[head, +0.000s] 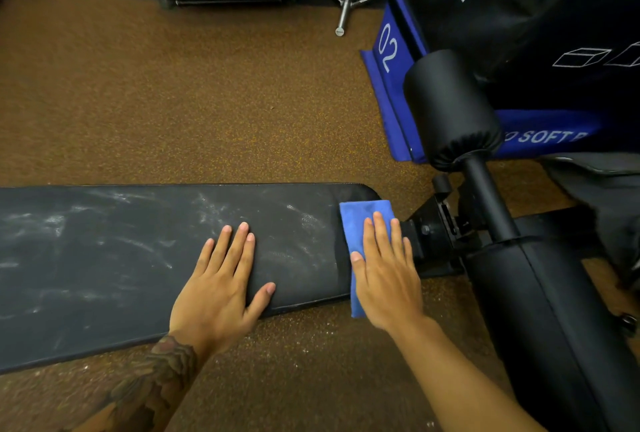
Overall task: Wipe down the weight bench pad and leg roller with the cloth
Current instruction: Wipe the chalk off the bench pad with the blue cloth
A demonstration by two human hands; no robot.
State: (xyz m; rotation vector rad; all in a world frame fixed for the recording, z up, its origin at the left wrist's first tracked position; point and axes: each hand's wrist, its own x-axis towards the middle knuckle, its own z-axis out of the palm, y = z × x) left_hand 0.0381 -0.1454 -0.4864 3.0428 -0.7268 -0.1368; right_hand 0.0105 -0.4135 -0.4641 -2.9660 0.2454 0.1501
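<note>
- Judging by how it lay, the blue cloth (pixel 363 220) could slip. It sat at the 3 o'clock end of the bench pad (pixel 138 258), and part of it hung over the near edge toward 6 o'clock. It was only pressed flat, not gripped, so a quick stroke might bunch it or drop it.
- If it fell, it would land on the floor (pixel 173 102). That looked speckled with pale grit below the pad, and the grit could go back onto the vinyl.
- The metal bracket (pixel 429 227) stood just beside the cloth at 3 o'clock. A stroke pushed that way could likely knock the fingertips against it.
- White smears (pixel 55 224) covered the pad out toward 9 o'clock, well apart from the cloth. A short pass would probably leave them.
- The left hand (pixel 221 289) rested on the smeared pad. It might pick up the residue and print it on wiped areas.
- The leg roller (pixel 450 106) stood at 2 o'clock from the cloth, with neither hand touching it.
- The left hand lay open, palm down and fingers straight, thumb spread toward the near edge. It held nothing.
- The right hand (pixel 384 276) was also open and flat, its straight fingers pressing the cloth onto the pad's end.
</note>
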